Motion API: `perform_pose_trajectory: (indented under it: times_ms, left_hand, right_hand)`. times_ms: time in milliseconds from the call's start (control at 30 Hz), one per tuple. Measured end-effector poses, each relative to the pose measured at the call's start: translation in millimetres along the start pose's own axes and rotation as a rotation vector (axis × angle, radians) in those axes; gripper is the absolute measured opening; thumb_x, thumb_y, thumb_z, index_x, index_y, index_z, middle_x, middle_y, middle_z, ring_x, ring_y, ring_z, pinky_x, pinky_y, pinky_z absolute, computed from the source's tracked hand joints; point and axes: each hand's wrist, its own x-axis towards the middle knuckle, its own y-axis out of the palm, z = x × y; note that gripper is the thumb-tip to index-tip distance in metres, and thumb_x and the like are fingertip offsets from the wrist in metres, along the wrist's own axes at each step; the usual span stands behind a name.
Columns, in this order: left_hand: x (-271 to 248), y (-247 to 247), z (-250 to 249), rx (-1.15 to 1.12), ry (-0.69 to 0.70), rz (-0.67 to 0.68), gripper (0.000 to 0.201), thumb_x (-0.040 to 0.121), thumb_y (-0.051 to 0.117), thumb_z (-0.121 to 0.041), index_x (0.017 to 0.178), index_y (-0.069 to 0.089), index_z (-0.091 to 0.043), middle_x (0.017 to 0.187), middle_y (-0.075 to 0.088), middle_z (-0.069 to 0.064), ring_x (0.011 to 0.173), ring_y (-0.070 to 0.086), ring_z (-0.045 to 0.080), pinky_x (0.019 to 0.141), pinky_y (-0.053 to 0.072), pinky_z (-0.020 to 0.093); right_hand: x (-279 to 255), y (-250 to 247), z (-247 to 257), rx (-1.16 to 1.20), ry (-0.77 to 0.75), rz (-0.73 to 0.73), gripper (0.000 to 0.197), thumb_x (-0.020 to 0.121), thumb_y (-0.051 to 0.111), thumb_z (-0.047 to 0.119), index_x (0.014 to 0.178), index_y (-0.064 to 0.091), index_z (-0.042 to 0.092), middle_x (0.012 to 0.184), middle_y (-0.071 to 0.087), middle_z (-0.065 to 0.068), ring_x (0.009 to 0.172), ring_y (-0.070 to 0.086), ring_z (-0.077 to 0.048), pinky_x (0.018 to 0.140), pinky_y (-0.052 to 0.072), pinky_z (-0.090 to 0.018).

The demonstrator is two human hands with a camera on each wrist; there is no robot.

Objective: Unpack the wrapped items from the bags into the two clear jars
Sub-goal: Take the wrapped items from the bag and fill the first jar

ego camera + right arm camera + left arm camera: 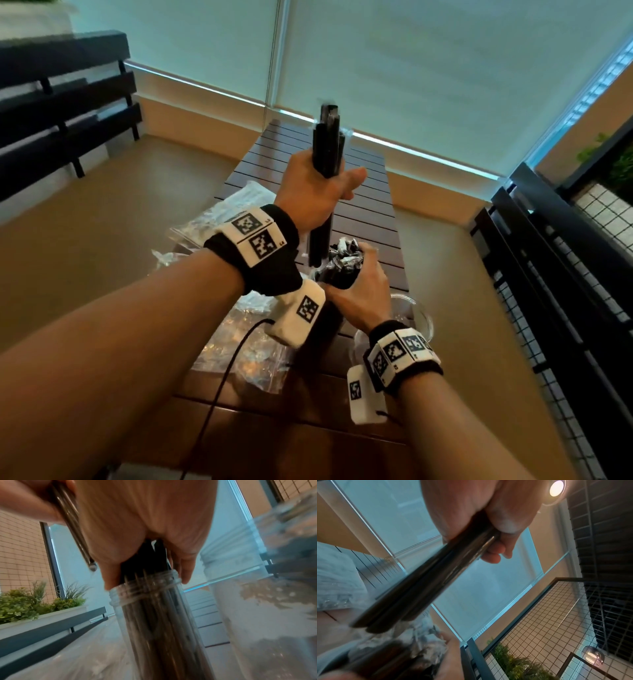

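My left hand [318,192] grips a bundle of long black wrapped sticks [327,150] upright above the table; the same bundle [436,581] runs blurred through the left wrist view. Below it stands a clear jar [154,615] packed with more wrapped sticks [346,260]. My right hand [363,291] curls round those sticks just above the jar's mouth, fingertips [186,574] touching the rim. A second clear jar [416,315] stands beside my right wrist and shows at the right of the right wrist view as the second jar [248,601].
Crumpled clear plastic bags [239,346] lie on the left half of the dark slatted wooden table [370,212]. A black cable [219,387] hangs from my left wrist. A black mesh railing [555,308] with plants runs along the right; a dark bench [65,113] stands far left.
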Motion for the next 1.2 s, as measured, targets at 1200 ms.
perform_pose_trajectory:
  times_ms: [1200]
  left_hand:
    - [-4.0, 20.9, 57.6, -0.091, -0.321, -0.44, 0.03, 0.077, 0.077, -0.038, 0.092, 0.064, -0.016, 0.068, 0.066, -0.004, 0.077, 0.069, 0.021, 0.086, 0.056, 0.048]
  right_hand:
    - [5.5, -4.4, -7.6, 0.13, 0.001, 0.084, 0.097, 0.06, 0.084, 0.051, 0.139, 0.031, 0.032, 0.129, 0.054, -0.003, 0.113, 0.056, -0.019, 0.086, 0.043, -0.024]
